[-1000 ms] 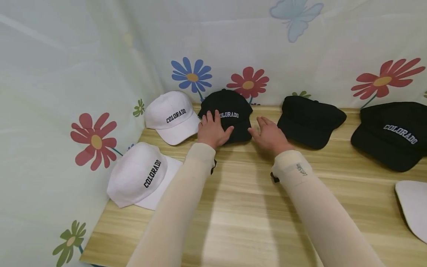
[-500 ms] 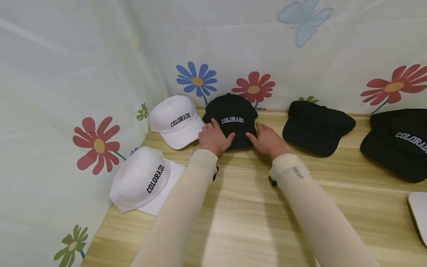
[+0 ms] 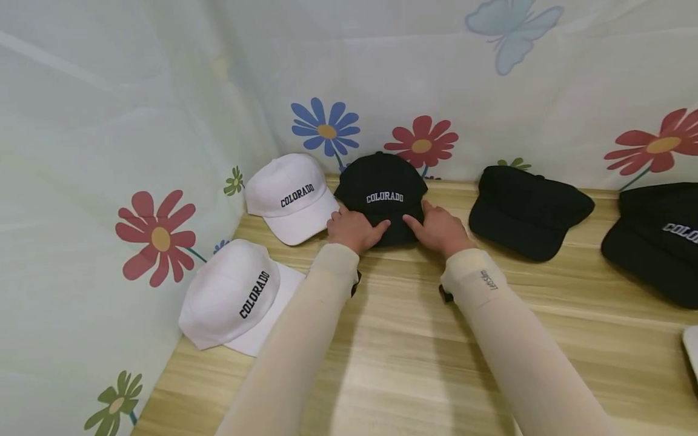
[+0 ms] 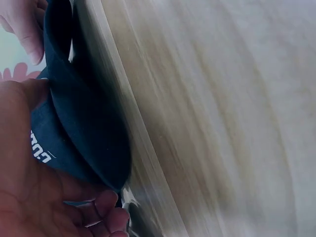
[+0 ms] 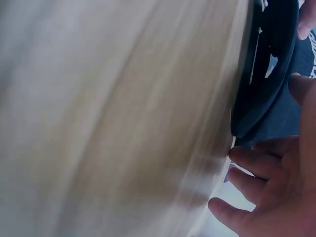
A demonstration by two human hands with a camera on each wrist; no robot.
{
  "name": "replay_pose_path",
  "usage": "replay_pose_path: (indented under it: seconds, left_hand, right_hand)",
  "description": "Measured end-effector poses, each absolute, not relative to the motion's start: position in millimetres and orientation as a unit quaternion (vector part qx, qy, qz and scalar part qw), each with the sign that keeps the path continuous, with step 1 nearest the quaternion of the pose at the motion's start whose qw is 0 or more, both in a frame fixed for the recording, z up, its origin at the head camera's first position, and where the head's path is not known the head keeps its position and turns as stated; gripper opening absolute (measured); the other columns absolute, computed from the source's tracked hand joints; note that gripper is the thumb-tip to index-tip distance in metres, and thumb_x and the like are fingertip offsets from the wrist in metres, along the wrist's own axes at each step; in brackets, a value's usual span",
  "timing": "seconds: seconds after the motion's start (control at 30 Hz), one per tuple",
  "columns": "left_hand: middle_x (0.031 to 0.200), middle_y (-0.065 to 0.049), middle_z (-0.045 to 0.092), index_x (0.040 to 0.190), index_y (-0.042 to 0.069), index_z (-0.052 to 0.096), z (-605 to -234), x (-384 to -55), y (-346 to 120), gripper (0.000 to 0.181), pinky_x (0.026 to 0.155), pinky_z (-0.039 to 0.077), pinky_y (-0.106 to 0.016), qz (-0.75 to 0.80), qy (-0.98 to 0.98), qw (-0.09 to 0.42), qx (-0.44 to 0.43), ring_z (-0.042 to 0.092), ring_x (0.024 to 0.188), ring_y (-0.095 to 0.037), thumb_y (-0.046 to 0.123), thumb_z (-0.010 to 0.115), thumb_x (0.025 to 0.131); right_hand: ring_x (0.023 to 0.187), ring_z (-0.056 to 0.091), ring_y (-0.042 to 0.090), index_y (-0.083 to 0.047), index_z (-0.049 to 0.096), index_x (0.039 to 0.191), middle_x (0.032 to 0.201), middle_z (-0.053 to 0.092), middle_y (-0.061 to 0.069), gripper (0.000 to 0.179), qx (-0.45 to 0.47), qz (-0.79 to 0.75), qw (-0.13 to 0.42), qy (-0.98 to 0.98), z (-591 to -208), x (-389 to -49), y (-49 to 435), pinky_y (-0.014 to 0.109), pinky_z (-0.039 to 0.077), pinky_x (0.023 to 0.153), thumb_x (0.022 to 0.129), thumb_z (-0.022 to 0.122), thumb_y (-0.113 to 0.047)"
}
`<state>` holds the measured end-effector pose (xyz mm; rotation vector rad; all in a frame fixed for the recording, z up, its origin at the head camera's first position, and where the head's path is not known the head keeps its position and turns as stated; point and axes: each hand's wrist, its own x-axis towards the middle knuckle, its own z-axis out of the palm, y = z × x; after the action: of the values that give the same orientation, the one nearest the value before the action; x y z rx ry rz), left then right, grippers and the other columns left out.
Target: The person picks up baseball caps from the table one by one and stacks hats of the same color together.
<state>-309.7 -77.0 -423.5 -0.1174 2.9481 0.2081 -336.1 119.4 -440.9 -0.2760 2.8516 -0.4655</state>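
A black baseball cap with white COLORADO lettering stands on the wooden table against the back wall, brim toward me. My left hand holds the left side of its brim, thumb on top. On the other side, my right hand holds the brim's right edge, its thumb also over the top. The left wrist view shows the left hand with fingertips curled at the brim's edge. In the right wrist view the right hand has its fingers around the brim's corner.
White COLORADO caps sit at the left, one right beside the black cap and another nearer me. Two more black caps stand to the right. A white brim shows at the right edge. Flower-printed cloth hangs behind the table.
My left hand has slid from the cap's front down to its brim's left side. My right hand has closed in from the right onto the brim. The head view has shifted slightly right.
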Motion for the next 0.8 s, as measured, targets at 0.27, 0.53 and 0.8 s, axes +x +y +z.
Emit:
replay_pose_path:
  seconds: [0.27, 0.53, 0.8]
  left_hand:
    - [0.136, -0.018, 0.051, 0.131, 0.006, 0.060, -417.2, -311.4, -78.7, 0.092, 0.100, 0.044, -0.043, 0.090, 0.985, 0.143, -0.047, 0.051, 0.120, -0.032, 0.081, 0.034, 0.084]
    - [0.133, -0.012, 0.058, 0.131, 0.008, 0.059, -416.6, -315.8, -84.2, 0.095, 0.094, 0.050, -0.039, 0.139, 0.975, 0.167, -0.052, 0.058, 0.115, -0.026, 0.085, 0.043, 0.077]
    - [0.122, -0.013, 0.064, 0.123, 0.003, 0.062, -415.8, -312.6, -88.5, 0.088, 0.090, 0.052, -0.040, 0.202, 0.968, 0.141, -0.054, 0.063, 0.104, -0.026, 0.078, 0.052, 0.078]
  right_hand:
    - [0.135, 0.039, 0.044, 0.004, 0.020, 0.151, 0.146, 0.039, 0.030, 0.086, -0.090, -0.171, 0.128, 0.973, -439.5, -342.2, 116.2, 0.063, 0.032, 0.106, 0.098, 0.031, -0.062]
    - [0.133, 0.041, 0.046, 0.008, 0.021, 0.150, 0.146, 0.040, 0.031, 0.087, -0.092, -0.223, 0.132, 0.962, -434.2, -343.3, 114.5, 0.055, 0.033, 0.111, 0.097, 0.041, -0.058]
    - [0.133, 0.043, 0.041, 0.006, 0.025, 0.149, 0.146, 0.042, 0.028, 0.086, -0.065, -0.292, 0.128, 0.946, -429.9, -332.2, 119.7, 0.052, 0.034, 0.111, 0.094, 0.052, -0.054]
